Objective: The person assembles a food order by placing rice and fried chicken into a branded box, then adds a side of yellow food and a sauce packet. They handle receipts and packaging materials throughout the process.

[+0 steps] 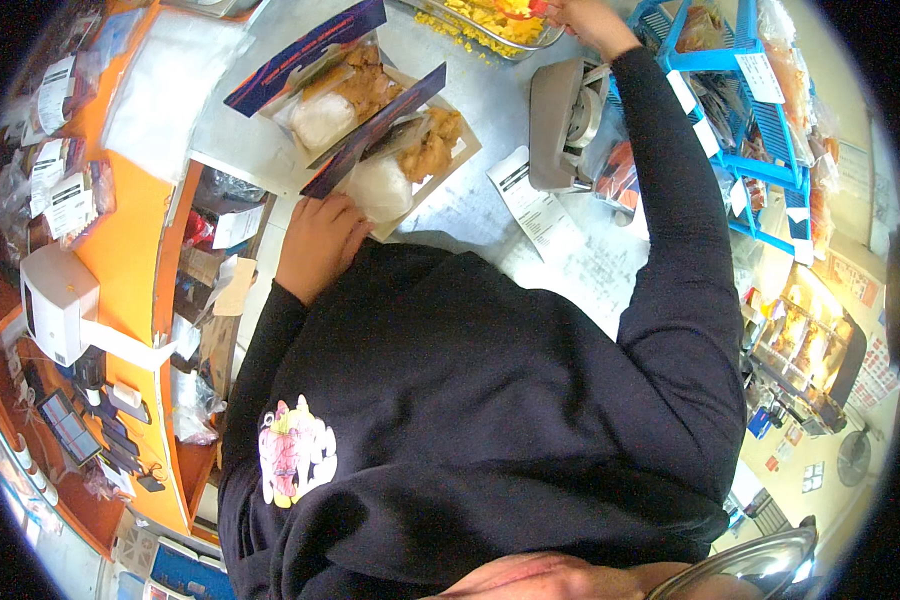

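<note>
Two open cardboard food boxes stand side by side on the metal counter, their dark purple lids raised. White rice and brown fried pieces fill the far box (370, 62) and the near box (467, 150). My left hand (322, 243) is at the near box's lower left corner, fingers curled against its edge; the fingertips are partly hidden. At the top, my right arm reaches out over the counter. My right hand (592, 22) is closed on a red scoop (518, 8), only partly in view, above a metal-rimmed tray (545, 42) of yellow crumbled food (475, 18).
A grey scale (558, 125) and a printed slip (535, 205) lie right of the boxes. Blue baskets (745, 90) with bagged food stand at the right. Clear plastic bags (165, 90) lie on the left, near an orange counter (135, 240) and white printer (58, 300).
</note>
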A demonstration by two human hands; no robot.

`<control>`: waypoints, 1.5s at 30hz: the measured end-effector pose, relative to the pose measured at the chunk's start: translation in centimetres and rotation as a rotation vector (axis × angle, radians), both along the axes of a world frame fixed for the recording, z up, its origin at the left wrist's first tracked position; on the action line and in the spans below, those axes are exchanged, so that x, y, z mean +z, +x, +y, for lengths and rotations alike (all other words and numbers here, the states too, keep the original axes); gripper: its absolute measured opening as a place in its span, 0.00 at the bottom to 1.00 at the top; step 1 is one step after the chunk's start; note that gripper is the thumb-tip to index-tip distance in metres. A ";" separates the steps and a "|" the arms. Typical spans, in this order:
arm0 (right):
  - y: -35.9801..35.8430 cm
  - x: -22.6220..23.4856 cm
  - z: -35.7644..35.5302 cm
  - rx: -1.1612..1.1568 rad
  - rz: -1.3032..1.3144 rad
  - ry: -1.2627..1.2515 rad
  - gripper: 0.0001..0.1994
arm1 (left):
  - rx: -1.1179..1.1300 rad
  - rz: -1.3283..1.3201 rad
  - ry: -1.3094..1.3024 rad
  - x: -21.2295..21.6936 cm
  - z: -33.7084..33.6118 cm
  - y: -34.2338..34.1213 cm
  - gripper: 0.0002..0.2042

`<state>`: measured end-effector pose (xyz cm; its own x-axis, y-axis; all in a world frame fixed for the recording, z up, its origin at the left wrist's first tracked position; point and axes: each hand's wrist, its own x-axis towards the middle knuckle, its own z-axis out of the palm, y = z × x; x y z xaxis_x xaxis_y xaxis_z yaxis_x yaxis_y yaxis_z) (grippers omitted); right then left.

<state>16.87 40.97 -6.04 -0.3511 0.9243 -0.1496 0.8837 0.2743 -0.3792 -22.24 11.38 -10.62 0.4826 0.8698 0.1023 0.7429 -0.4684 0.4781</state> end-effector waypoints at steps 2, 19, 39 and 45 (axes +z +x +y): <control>0.2 2.7 -3.0 -0.094 0.022 -0.037 0.21 | 0.008 -0.011 -0.005 0.2 0.2 0.2 0.09; -13.5 -0.3 -25.8 -0.115 0.539 -0.376 0.13 | 0.046 0.003 0.099 0.0 0.0 0.6 0.08; -7.2 3.1 -19.7 -0.517 0.791 -0.455 0.13 | -0.046 -0.136 0.221 -1.7 -1.5 -1.5 0.13; -3.1 1.9 -10.1 -0.153 -0.258 0.493 0.12 | -0.192 -0.089 0.114 -0.7 -0.3 -0.7 0.27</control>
